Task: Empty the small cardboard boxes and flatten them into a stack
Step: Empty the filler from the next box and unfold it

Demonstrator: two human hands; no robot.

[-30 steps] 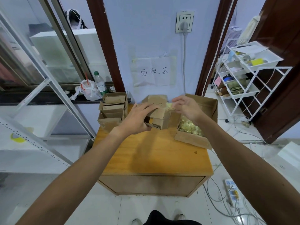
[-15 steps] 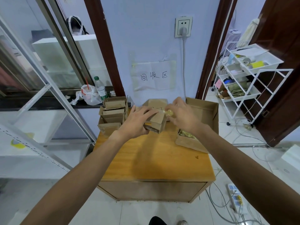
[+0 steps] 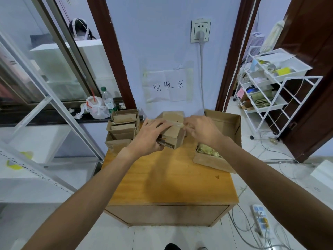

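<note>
**While the seal is being stripped: one small box in hand**

Head view. As the box is not yet open, the step judged in hand is unsealing, ahead of emptying and flattening.

- Small box [image 3: 173, 132]: above the table's [image 3: 171, 177] back centre, held up.
- Left hand [image 3: 149, 138]: grips the box from its left, fingers curled over the top.
- Right hand [image 3: 201, 130]: thumb and fingertips pinch what looks like a clear tape strip [image 3: 175, 123] stretched across the lid.
- Next move calls for a steady peel with the box held firm, then the flaps lifted.
- Open carton [image 3: 212, 163]: table's right side, holding yellowish filler [image 3: 208, 152].
- Other small boxes [image 3: 123, 126]: table's back left corner, flaps up.
- Bottle [image 3: 108, 100], plastic bag [image 3: 97, 109]: on a sill beyond the table's back left.
- White rack [image 3: 270, 91]: right of the table.

Nothing blocks the hands.
</note>
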